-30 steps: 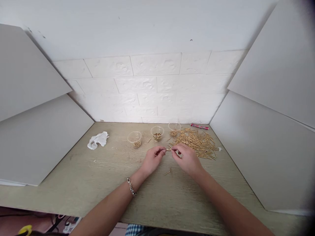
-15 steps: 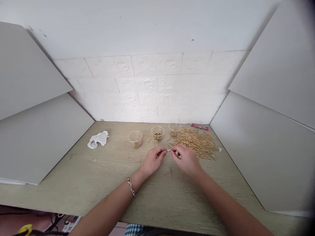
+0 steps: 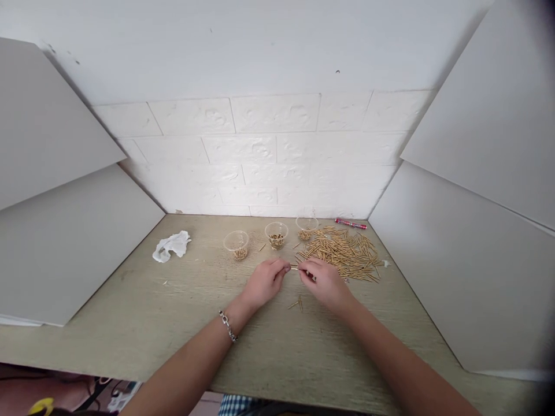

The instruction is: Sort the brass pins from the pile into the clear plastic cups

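My left hand (image 3: pixel 265 281) and my right hand (image 3: pixel 324 283) face each other above the table, fingertips pinched. Between them runs a thin gold-coloured metal rod (image 3: pixel 294 268), gripped by my right fingertips at one end and by my left fingertips at the other. Just beyond my right hand spreads a large pile of similar gold rods (image 3: pixel 347 251). A few loose gold rods (image 3: pixel 299 303) lie on the table below my hands. Behind my left hand stands a clear plastic cup (image 3: pixel 276 236) holding small gold pieces.
Another clear cup (image 3: pixel 236 245) with small gold parts stands to the left, and a third cup (image 3: pixel 306 228) at the pile's edge. A red marker (image 3: pixel 351 223) lies at the back. Crumpled white tissue (image 3: pixel 171 247) is at left. Grey panels (image 3: pixel 82 242) flank the table.
My left hand has shifted slightly left and my fingertips are a little farther apart, with more of the thin rod showing between them.
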A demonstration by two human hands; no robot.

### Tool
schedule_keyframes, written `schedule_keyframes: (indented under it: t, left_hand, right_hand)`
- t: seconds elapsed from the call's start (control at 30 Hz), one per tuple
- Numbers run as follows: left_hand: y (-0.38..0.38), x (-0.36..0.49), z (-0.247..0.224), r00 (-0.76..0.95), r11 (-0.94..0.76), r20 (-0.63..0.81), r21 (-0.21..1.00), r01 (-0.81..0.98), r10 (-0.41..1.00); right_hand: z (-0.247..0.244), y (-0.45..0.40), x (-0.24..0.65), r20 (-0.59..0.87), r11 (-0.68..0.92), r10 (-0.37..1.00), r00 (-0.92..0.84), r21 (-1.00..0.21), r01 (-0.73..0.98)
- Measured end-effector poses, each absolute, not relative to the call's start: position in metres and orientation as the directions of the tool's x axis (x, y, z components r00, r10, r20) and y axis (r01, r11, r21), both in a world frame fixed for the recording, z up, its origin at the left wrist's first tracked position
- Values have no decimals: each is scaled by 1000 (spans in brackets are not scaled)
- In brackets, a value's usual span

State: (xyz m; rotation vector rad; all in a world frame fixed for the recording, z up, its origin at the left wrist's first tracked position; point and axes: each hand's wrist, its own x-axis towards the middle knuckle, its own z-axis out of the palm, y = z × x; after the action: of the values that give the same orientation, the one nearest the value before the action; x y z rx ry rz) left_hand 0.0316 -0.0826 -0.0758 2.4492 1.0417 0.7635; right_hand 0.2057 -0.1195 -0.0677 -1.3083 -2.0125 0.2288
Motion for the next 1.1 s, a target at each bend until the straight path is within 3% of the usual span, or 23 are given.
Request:
schedule_keyframes:
  t: [0.27, 0.5, 0.7, 0.93, 1.1]
  left_hand:
    - [-82, 31, -72, 582, -657, 341, 558, 507, 739]
    - [-83, 33, -72, 532, -614, 335, 586, 529, 778]
    - [-84, 32, -73, 575, -645, 325, 549, 532, 751]
    - [-85, 32, -71, 574, -651, 329, 525, 549, 750]
    - [-84, 31, -70, 618, -680, 322, 516, 521, 718]
  right_hand:
    - [-73, -116, 205, 507, 493, 844, -174, -605, 626]
    - [-75, -116, 200, 557, 496, 818, -142, -559, 665]
    - [-71, -115, 207, 515, 529, 824, -235, -554, 642]
    - [-74, -115, 204, 511, 501, 837, -196, -571, 650]
    - [-68, -113, 209, 418, 471, 876, -241, -634, 613]
